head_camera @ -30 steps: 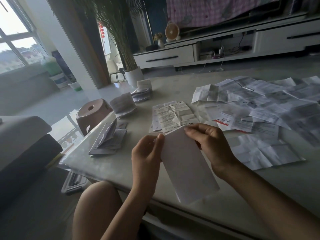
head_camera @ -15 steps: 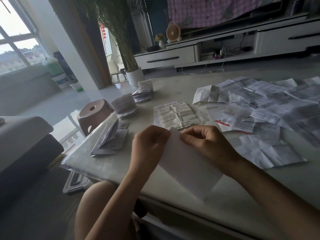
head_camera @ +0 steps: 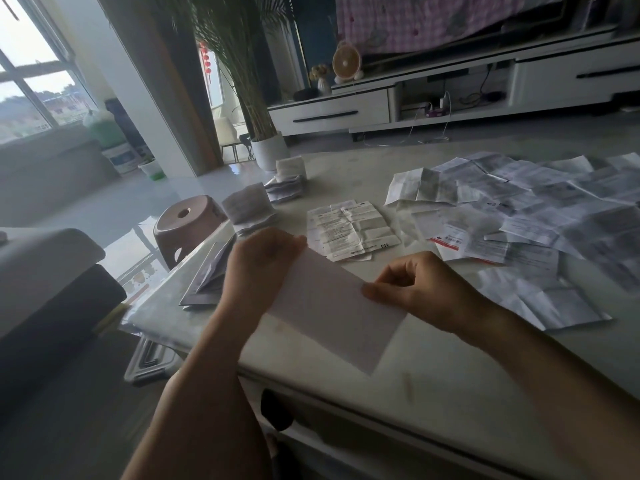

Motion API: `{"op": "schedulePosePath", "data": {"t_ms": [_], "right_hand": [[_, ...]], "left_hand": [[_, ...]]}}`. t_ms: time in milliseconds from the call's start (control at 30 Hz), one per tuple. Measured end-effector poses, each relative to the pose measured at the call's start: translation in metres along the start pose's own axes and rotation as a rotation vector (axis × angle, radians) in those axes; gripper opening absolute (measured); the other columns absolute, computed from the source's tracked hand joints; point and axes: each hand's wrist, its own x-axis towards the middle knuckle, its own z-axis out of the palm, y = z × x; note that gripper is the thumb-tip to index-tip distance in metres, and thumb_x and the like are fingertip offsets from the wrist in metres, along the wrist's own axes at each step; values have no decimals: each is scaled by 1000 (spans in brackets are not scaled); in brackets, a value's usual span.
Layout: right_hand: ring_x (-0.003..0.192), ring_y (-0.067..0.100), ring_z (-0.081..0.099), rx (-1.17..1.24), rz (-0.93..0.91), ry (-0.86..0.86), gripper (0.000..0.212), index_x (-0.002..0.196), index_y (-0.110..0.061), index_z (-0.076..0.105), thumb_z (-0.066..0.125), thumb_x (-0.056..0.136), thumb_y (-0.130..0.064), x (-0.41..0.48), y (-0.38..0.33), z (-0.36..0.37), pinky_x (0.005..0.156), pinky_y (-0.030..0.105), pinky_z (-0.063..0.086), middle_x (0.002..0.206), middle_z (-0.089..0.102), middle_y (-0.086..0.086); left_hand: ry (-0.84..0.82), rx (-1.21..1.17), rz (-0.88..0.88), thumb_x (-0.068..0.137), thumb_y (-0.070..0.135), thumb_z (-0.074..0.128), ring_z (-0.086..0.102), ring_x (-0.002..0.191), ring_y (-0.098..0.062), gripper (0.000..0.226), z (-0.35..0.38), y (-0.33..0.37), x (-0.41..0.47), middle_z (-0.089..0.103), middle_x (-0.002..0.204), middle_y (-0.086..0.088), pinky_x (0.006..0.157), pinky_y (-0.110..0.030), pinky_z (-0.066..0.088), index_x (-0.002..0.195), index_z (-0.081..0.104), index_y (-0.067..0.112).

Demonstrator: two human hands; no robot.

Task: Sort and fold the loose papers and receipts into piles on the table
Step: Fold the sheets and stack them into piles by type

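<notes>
A plain white sheet of paper (head_camera: 332, 306) hangs over the near part of the pale table (head_camera: 450, 382). My left hand (head_camera: 259, 268) grips its upper left edge and my right hand (head_camera: 419, 292) pinches its right edge. A creased printed receipt (head_camera: 349, 230) lies flat just beyond the hands. Several loose crumpled papers (head_camera: 540, 216) spread over the right of the table. Folded piles sit along the left edge: one near my left hand (head_camera: 207, 282), one farther back (head_camera: 249, 209), and a third at the far corner (head_camera: 287, 185).
A brown plastic stool (head_camera: 187, 223) stands on the floor left of the table. A grey sofa arm (head_camera: 45, 271) is at the near left. A potted plant (head_camera: 263, 147) and a low white TV cabinet (head_camera: 433, 95) stand beyond the table.
My hands have moved apart along the sheet's edge, the left going left and the right going right and down. The sheet now lies turned more sideways between them.
</notes>
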Motion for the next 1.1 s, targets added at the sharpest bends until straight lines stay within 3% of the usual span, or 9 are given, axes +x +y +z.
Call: {"op": "schedulePosePath", "data": {"t_ms": [167,267,400,567,633,733,900,967,1100], "right_hand": [[55,6,60,-190,60,-209,18,79,-8,67,70,77,-26,-6,-10,-26,52,15,48,63,68,0],[70,8,64,-51,40,-216,44,99,-18,63,65,65,-45,-8,-18,-25,63,19,54,85,71,3],[78,13,66,54,15,-298,24,98,-7,64,68,79,-22,-12,-15,6,72,29,55,89,71,8],[79,11,69,263,-11,47,12,96,-9,68,62,86,-13,-2,-10,-3,72,24,56,91,73,3],[81,13,69,276,-19,83,12,95,-11,68,62,86,-16,0,-9,-2,73,25,56,92,73,5],[77,20,68,324,-10,60,10,96,-14,66,58,89,-13,0,-9,5,67,31,54,93,72,10],[59,19,57,449,47,-45,29,94,-21,60,43,88,2,-2,-5,3,45,26,43,77,63,5],[54,15,52,430,-1,-58,26,75,-16,58,44,83,5,-4,-3,5,41,23,41,69,55,4],[64,10,56,166,-215,162,48,56,-17,56,36,84,17,-2,6,11,43,16,42,70,57,-3]], "left_hand": [[32,136,100,83,14,67,45,49,7,32,-16,6,10,54,51,24,55,-13,35,56,56,27],[-119,141,153,81,9,67,48,50,9,24,-10,17,5,57,54,17,52,-5,36,61,60,21],[-244,57,148,82,14,65,55,58,6,14,8,25,-6,66,66,11,59,-8,44,70,68,20],[-327,-513,-327,76,54,57,68,67,-18,46,-4,9,-11,70,84,-5,59,-29,56,104,63,18],[-454,-457,-370,73,41,67,68,67,-18,34,7,4,-29,71,82,-5,58,-30,57,97,65,17],[-352,-449,-319,85,14,61,65,61,-16,12,23,5,-43,71,74,-3,50,-28,54,95,66,13],[-210,-489,-323,90,-3,39,61,56,-24,37,23,4,-41,64,70,-11,42,-29,49,80,69,15],[-199,-569,-411,91,7,37,61,64,-25,38,24,6,-42,64,76,-12,48,-33,52,74,70,16],[-323,-635,-581,86,52,43,69,72,-23,44,26,7,-47,70,86,-10,51,-33,54,97,62,14]]}}
